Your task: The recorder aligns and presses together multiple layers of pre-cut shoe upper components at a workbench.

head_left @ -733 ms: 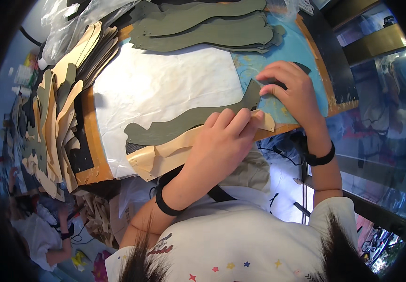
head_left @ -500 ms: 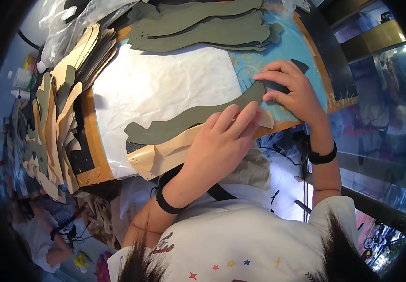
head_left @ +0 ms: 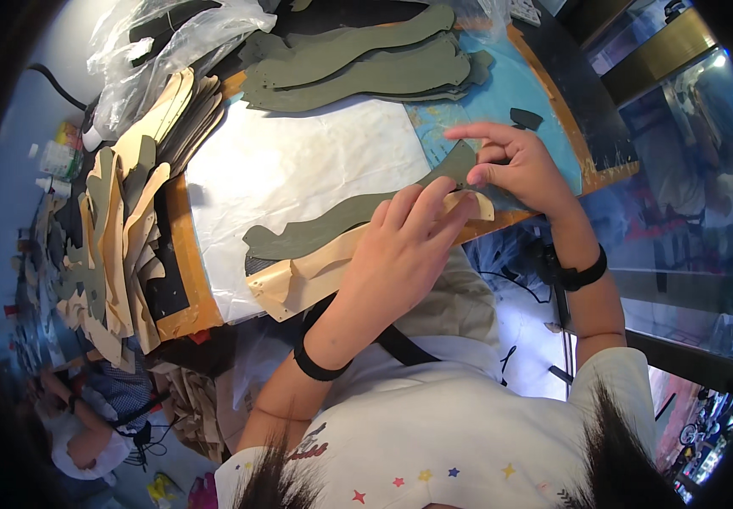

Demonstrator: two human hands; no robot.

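Observation:
A long, wavy-edged olive-green cut piece [head_left: 324,227] lies on the white sheet, its right end rising to a narrow tip. Along its near side is a beige piece [head_left: 303,276] with a folded edge and small holes; whether the two are joined I cannot tell. My left hand [head_left: 400,246] rests over both pieces with its fingers stretched across them. By the green tip, my right hand [head_left: 519,165] hovers with its index finger pointing left and its thumb apart, nothing visible between them. A small dark scrap [head_left: 526,118] lies just beyond my right hand.
Stacked olive-green pieces [head_left: 366,72] lie at the back. Piles of beige and green pieces [head_left: 120,229] crowd the left edge beside clear plastic bags [head_left: 163,64]. A white sheet [head_left: 298,153] and blue sheet [head_left: 553,119] cover the board. Another person [head_left: 91,437] is at lower left.
My right hand has moved off the dark scrap, and its index finger now points left. My left hand stays on the pieces. The whole view has shifted slightly.

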